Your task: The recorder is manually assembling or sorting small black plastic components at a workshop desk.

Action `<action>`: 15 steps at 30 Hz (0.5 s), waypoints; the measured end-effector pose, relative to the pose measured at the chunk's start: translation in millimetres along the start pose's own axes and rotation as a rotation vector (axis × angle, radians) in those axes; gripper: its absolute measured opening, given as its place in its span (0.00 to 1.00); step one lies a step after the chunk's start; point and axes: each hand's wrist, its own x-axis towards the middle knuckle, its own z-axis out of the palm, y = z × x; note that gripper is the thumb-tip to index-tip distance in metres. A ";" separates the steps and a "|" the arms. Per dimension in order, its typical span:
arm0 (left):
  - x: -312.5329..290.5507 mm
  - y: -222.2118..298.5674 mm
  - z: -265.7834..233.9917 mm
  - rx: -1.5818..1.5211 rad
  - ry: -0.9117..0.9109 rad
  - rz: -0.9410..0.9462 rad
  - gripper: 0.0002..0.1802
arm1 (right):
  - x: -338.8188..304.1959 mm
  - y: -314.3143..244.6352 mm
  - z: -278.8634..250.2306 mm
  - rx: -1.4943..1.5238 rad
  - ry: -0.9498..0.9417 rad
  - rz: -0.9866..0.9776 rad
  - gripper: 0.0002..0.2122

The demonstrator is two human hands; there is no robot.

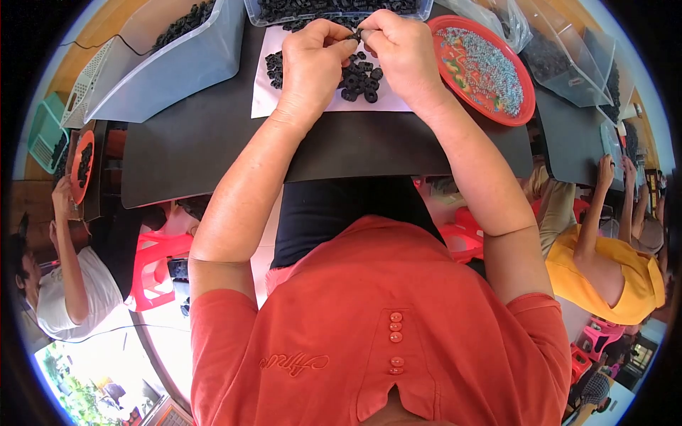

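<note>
Pinching a small black piece between them, the left hand and the right hand meet above a white sheet on the dark table, though the fingers hide much of it and I can't quite make out its shape. Loose black pieces lie piled on the sheet beneath the hands, and just right of them a red tray holds many tiny pale-blue bits.

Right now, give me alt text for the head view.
The left hand and right hand pinch a small dark part above a pale sheet scattered with black pieces on a dark table. To the right lies a red tray of pale-blue pieces; to the left, a translucent bin.
</note>
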 end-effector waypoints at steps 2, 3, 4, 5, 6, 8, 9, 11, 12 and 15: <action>0.3 -6.6 -0.1 0.098 0.024 0.078 0.04 | -2.0 -0.5 5.1 -0.051 0.035 -0.063 0.04; -0.3 -9.4 -0.1 0.098 0.026 0.076 0.04 | -2.9 -1.1 7.7 -0.102 0.071 -0.126 0.04; -1.3 -10.2 1.1 0.104 0.042 0.085 0.04 | -4.7 -1.1 9.7 -0.103 0.069 -0.126 0.04; -2.1 -10.6 1.9 0.110 0.058 0.093 0.04 | -6.6 -1.4 11.7 -0.141 0.102 -0.155 0.03; -2.6 -10.7 2.0 0.110 0.059 0.091 0.04 | -7.8 -2.0 13.5 -0.178 0.135 -0.185 0.02; -4.8 -9.4 1.7 0.161 0.084 0.101 0.05 | -10.5 -5.2 16.0 -0.218 0.137 -0.205 0.02; -5.5 -8.3 1.2 0.161 0.084 0.097 0.05 | -11.7 -6.6 17.6 -0.257 0.141 -0.227 0.02; -5.9 -4.4 1.3 0.107 0.100 0.026 0.04 | -11.6 -1.9 22.8 -0.252 0.159 -0.233 0.03; -5.6 -6.1 1.8 0.107 0.099 0.025 0.04 | -12.4 0.8 25.0 -0.247 0.178 -0.240 0.04; -2.3 -10.5 0.2 0.148 0.124 0.065 0.05 | -15.2 4.7 31.1 -0.105 0.184 -0.139 0.04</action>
